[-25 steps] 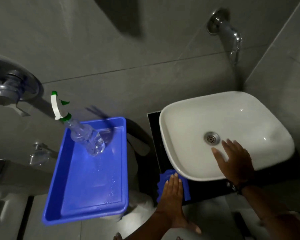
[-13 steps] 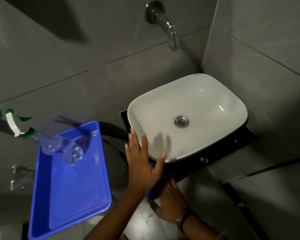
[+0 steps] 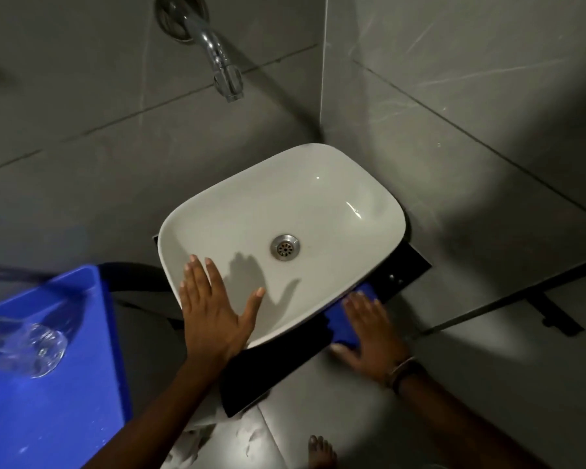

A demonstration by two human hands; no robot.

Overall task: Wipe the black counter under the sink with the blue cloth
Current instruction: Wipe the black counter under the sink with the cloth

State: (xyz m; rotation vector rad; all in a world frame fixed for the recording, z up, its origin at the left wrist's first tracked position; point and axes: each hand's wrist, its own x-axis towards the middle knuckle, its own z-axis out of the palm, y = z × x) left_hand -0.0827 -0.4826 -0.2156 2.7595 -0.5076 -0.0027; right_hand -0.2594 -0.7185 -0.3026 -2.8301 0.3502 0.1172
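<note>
A white basin (image 3: 318, 204) sits on the black counter (image 3: 261, 377), whose front strip shows below the basin's rim. The blue cloth (image 3: 347, 319) lies on that strip at the front right, partly tucked under the rim. My right hand (image 3: 372, 336) presses flat on the cloth, fingers spread, a band on the wrist. My left hand (image 3: 214, 313) rests flat on the basin's front-left rim with its fingers apart and nothing in it.
A blue tray (image 3: 48, 384) stands at the left with a clear spray bottle (image 3: 24, 343) lying in it. A chrome tap (image 3: 217, 62) juts from the grey tiled wall above the basin. A side wall closes in at the right. A bare foot (image 3: 322, 451) shows on the floor.
The cloth has passed from under my left hand at the counter's front left to under my right hand at the front right. My left hand has moved up onto the basin rim.
</note>
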